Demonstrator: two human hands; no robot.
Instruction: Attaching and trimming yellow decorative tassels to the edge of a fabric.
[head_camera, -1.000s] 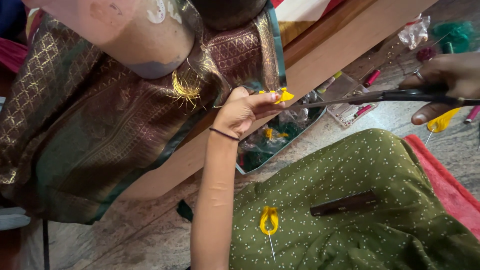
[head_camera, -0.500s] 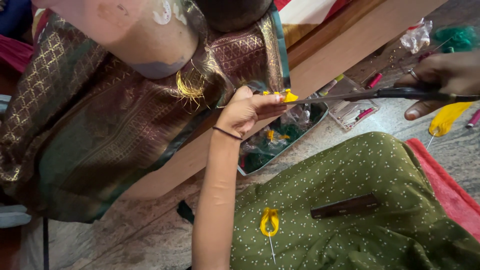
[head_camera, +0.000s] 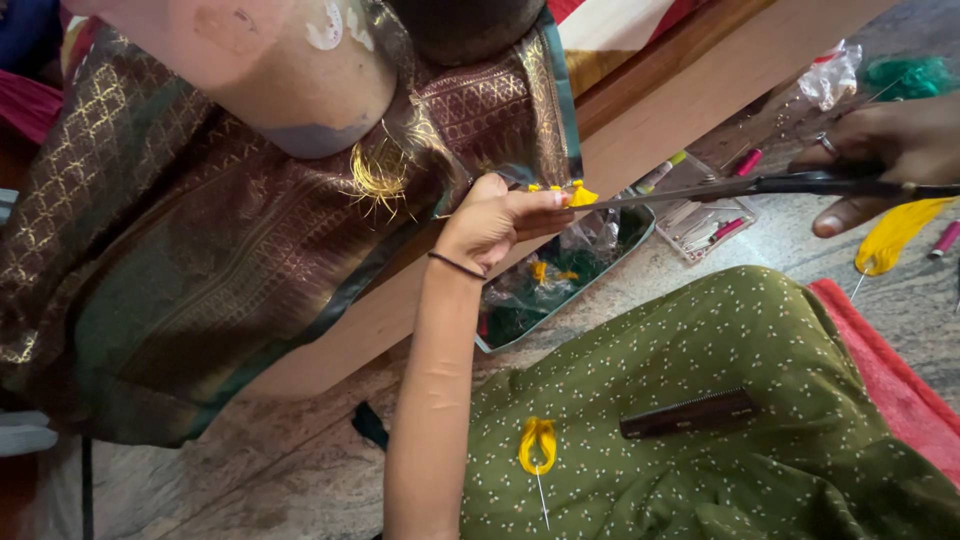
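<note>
Pinching fluffy yellow tassel (head_camera: 580, 193), left fingers (head_camera: 535, 205); right hand (head_camera: 885, 150) gripping slim steel scissors (head_camera: 740, 187).

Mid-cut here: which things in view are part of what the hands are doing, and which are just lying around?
In use:
- left hand pinching the yellow tassel
- right hand working the scissors, tips at the tassel
- brocade cloth whose edge carries it

Lying about:
- comb on the green lap
- yellow thread loop with needle
- tray of thread bags
- clear box of pens

Comb (head_camera: 688, 413) on lap, tray (head_camera: 640, 238) beyond.
</note>
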